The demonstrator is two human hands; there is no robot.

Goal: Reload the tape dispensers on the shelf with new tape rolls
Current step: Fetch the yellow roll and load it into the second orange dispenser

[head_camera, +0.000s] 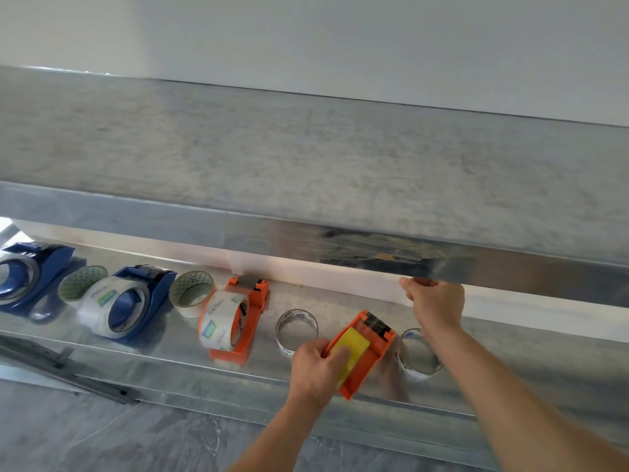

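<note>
We had our left hand [315,367] closed around the empty orange dispenser [362,352] near the lower shelf's [204,364] front edge, thumb pressing its yellow hub [350,349], while our right hand [434,301] gripped the upper shelf's lip [510,267]; we judged it wise to draw the dispenser out level, clear of the empty cores [296,328] on either side

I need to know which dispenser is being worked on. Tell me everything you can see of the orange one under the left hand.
The orange dispenser looks like moulded plastic, with a yellow hub at its middle that carries no tape roll. A dark cutter part sits at its far end. It lies tilted on the lower metal shelf, between two empty clear cores. The left hand grips its near end, fingers on the yellow hub. The right hand holds the upper shelf edge, apart from it.
</note>
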